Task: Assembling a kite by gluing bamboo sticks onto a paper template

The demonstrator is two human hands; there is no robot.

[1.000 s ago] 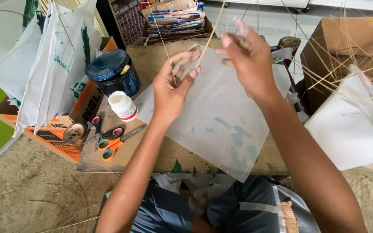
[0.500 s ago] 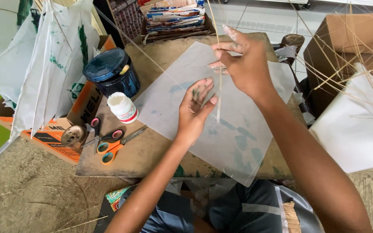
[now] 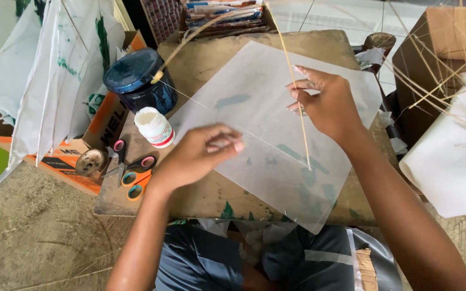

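Your left hand, fingers pinched together, seemingly on a thin thread, hovers over the near left of the one translucent sheet lying on the low board; your right hand is clamped on one thin stick standing across the sheet's middle. A tug could probably skew the stick or crease the sheet. Left of the sheet: two scissors, one white bottle, one dark tub.

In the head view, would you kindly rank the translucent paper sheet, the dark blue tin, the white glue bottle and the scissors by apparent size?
1. Translucent paper sheet, by far the largest.
2. Dark blue tin.
3. Scissors and white glue bottle look about alike; I would not rank them.
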